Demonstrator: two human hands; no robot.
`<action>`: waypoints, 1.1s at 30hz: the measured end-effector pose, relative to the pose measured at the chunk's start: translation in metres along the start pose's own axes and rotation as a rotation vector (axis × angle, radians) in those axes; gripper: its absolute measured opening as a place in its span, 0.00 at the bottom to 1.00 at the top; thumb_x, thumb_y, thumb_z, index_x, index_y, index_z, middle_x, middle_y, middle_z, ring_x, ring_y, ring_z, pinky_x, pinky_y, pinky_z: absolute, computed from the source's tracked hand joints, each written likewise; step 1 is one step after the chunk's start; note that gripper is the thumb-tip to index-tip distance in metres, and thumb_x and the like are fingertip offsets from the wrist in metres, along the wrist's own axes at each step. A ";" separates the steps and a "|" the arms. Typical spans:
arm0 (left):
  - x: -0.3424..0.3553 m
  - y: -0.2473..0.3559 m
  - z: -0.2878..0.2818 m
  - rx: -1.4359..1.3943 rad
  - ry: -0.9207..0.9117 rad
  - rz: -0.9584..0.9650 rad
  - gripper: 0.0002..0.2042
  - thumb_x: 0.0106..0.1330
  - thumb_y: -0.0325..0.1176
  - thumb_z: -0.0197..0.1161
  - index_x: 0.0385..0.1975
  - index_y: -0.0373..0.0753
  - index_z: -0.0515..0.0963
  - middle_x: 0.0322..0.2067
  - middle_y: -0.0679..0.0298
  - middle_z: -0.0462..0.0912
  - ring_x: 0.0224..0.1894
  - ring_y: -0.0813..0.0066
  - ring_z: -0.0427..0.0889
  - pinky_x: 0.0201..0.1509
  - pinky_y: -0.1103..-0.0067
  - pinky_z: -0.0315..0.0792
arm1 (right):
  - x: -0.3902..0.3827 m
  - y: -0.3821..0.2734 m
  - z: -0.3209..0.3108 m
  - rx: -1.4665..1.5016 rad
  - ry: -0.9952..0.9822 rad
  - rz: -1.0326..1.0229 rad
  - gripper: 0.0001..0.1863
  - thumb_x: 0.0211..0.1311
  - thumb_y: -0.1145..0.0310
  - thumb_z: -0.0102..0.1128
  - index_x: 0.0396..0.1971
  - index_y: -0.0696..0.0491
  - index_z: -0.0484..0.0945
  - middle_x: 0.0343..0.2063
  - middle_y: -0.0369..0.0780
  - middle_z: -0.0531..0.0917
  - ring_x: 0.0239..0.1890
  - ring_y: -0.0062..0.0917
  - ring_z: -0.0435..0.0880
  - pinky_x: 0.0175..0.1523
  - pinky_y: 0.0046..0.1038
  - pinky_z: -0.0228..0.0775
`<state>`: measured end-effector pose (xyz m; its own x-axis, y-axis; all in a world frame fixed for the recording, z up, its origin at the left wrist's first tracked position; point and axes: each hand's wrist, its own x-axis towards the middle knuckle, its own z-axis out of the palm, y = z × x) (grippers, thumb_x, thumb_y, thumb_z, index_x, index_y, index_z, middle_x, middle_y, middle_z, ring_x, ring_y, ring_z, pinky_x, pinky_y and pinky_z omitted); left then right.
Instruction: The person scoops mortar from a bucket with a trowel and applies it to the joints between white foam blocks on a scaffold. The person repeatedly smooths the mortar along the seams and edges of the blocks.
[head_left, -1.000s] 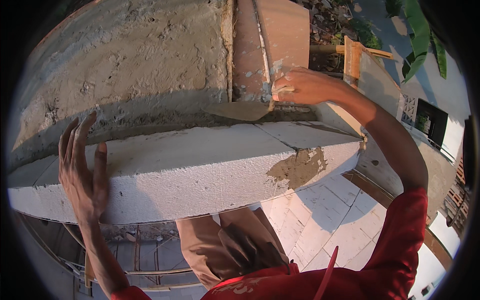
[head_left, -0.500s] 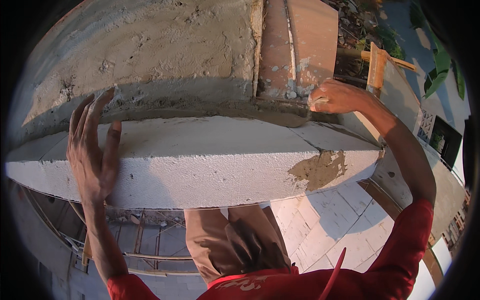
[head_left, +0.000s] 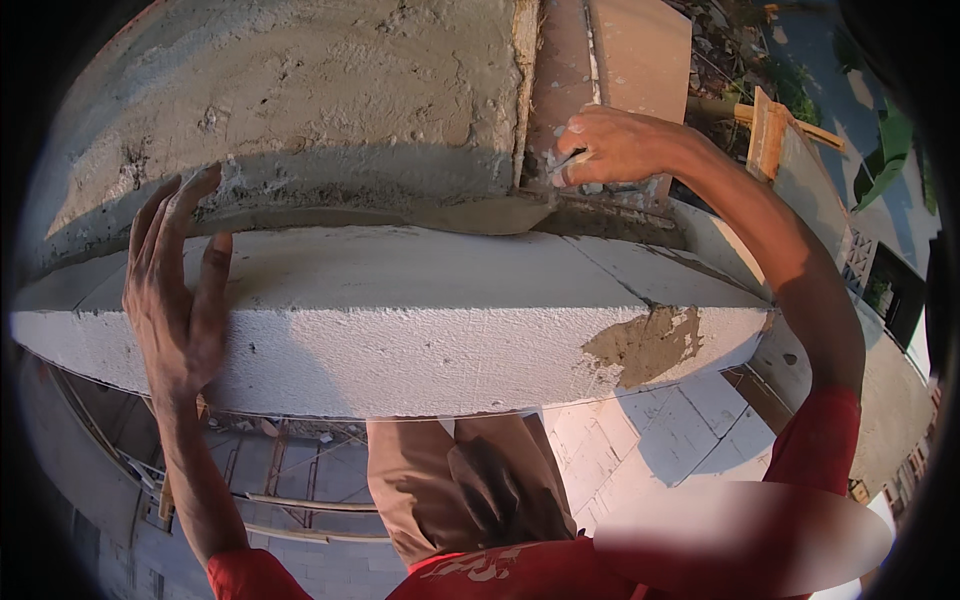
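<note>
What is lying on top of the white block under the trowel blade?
A thin layer of grey mortar lies on the white block, where the trowel blade held by the right hand spreads it. The blade covers what lies beneath it.

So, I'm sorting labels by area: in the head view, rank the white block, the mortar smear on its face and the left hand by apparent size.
1. White block, clearly largest.
2. Left hand, though it is nearer the camera.
3. Mortar smear, smallest.

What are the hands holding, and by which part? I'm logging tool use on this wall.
The right hand grips a trowel by its handle end, mostly hidden in the fist. The left hand holds nothing; it lies flat against the white block.
</note>
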<state>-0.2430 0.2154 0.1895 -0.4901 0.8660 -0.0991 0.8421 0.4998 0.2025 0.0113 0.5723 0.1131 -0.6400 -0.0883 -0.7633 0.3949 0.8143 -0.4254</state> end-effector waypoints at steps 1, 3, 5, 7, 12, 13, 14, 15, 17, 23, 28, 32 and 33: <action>0.000 -0.001 0.001 0.012 -0.007 -0.004 0.22 0.73 0.48 0.55 0.62 0.47 0.76 0.60 0.56 0.80 0.69 0.52 0.69 0.72 0.56 0.64 | -0.010 0.007 0.002 0.015 -0.091 0.096 0.27 0.64 0.46 0.61 0.49 0.56 0.85 0.43 0.47 0.80 0.55 0.37 0.78 0.54 0.40 0.72; 0.000 -0.002 0.003 0.002 -0.004 -0.007 0.24 0.73 0.51 0.54 0.63 0.47 0.76 0.60 0.56 0.80 0.70 0.53 0.69 0.73 0.56 0.63 | -0.046 0.028 0.004 0.013 -0.184 0.221 0.26 0.63 0.48 0.62 0.49 0.55 0.85 0.43 0.47 0.81 0.55 0.37 0.78 0.55 0.39 0.73; -0.001 -0.003 0.003 0.052 -0.014 -0.030 0.24 0.73 0.51 0.54 0.63 0.47 0.76 0.61 0.56 0.80 0.70 0.53 0.69 0.73 0.56 0.63 | -0.096 0.049 0.001 -0.050 -0.158 0.256 0.25 0.63 0.49 0.62 0.48 0.54 0.85 0.44 0.46 0.81 0.55 0.37 0.78 0.56 0.38 0.73; -0.002 -0.003 0.003 0.050 -0.015 -0.037 0.23 0.73 0.50 0.54 0.63 0.47 0.76 0.62 0.56 0.79 0.70 0.52 0.69 0.73 0.56 0.63 | -0.134 0.069 -0.004 -0.187 -0.261 0.347 0.23 0.62 0.50 0.64 0.46 0.54 0.86 0.44 0.45 0.81 0.55 0.38 0.78 0.57 0.38 0.73; -0.002 -0.004 0.003 0.062 -0.002 0.002 0.23 0.73 0.48 0.54 0.64 0.48 0.75 0.62 0.57 0.79 0.70 0.52 0.69 0.73 0.57 0.63 | -0.199 0.106 -0.023 -0.207 -0.069 0.296 0.26 0.63 0.51 0.64 0.54 0.53 0.80 0.46 0.47 0.81 0.55 0.43 0.78 0.60 0.40 0.70; -0.001 -0.004 0.004 0.055 -0.007 0.004 0.23 0.73 0.48 0.54 0.64 0.47 0.75 0.62 0.57 0.79 0.70 0.53 0.69 0.73 0.57 0.63 | -0.202 0.109 -0.015 -0.213 0.007 0.310 0.27 0.63 0.51 0.64 0.56 0.53 0.78 0.46 0.47 0.81 0.55 0.44 0.78 0.61 0.41 0.70; -0.001 -0.004 0.004 0.052 -0.012 0.007 0.23 0.74 0.47 0.54 0.64 0.47 0.75 0.62 0.57 0.79 0.70 0.53 0.69 0.73 0.57 0.63 | -0.197 0.114 -0.004 -0.188 0.020 0.307 0.27 0.64 0.52 0.63 0.57 0.53 0.76 0.46 0.48 0.81 0.55 0.45 0.78 0.60 0.42 0.70; -0.001 -0.005 0.004 0.059 -0.016 0.002 0.23 0.74 0.47 0.54 0.64 0.47 0.75 0.62 0.57 0.79 0.70 0.53 0.70 0.73 0.57 0.63 | -0.184 0.120 0.009 -0.168 0.026 0.349 0.26 0.65 0.54 0.63 0.57 0.54 0.74 0.46 0.48 0.81 0.55 0.46 0.78 0.60 0.44 0.69; -0.002 -0.007 0.004 0.063 -0.011 0.002 0.23 0.74 0.47 0.54 0.64 0.46 0.75 0.62 0.57 0.79 0.69 0.53 0.70 0.73 0.57 0.64 | -0.158 0.128 0.037 -0.142 0.043 0.354 0.27 0.67 0.55 0.61 0.59 0.56 0.71 0.48 0.50 0.80 0.56 0.47 0.78 0.61 0.45 0.68; -0.002 -0.015 0.008 0.035 -0.004 0.061 0.23 0.74 0.46 0.54 0.64 0.45 0.75 0.61 0.57 0.79 0.69 0.55 0.71 0.73 0.58 0.64 | -0.122 0.135 0.103 -0.032 0.134 0.322 0.17 0.70 0.64 0.56 0.50 0.57 0.67 0.48 0.53 0.79 0.56 0.50 0.77 0.59 0.49 0.67; -0.002 -0.015 0.008 0.044 -0.007 0.027 0.22 0.74 0.46 0.54 0.64 0.45 0.75 0.61 0.58 0.79 0.69 0.56 0.71 0.73 0.59 0.63 | -0.123 0.138 0.114 -0.184 0.116 0.363 0.14 0.72 0.70 0.50 0.53 0.57 0.66 0.56 0.51 0.76 0.64 0.47 0.73 0.66 0.51 0.64; -0.001 -0.012 0.007 0.032 -0.012 0.023 0.23 0.74 0.46 0.53 0.64 0.45 0.75 0.61 0.58 0.79 0.68 0.56 0.71 0.73 0.58 0.63 | -0.118 0.137 0.123 -0.228 0.118 0.357 0.19 0.70 0.74 0.52 0.59 0.57 0.64 0.60 0.52 0.73 0.68 0.48 0.68 0.72 0.52 0.58; 0.000 -0.013 0.006 0.033 -0.016 0.020 0.23 0.74 0.47 0.53 0.64 0.45 0.75 0.61 0.58 0.79 0.68 0.56 0.71 0.73 0.58 0.63 | -0.118 0.136 0.125 -0.239 0.109 0.358 0.20 0.70 0.76 0.51 0.60 0.57 0.64 0.61 0.52 0.72 0.69 0.47 0.67 0.73 0.51 0.57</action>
<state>-0.2521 0.2091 0.1810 -0.4699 0.8757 -0.1115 0.8586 0.4827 0.1727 0.2230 0.6217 0.0840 -0.5618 0.2740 -0.7806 0.4491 0.8934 -0.0096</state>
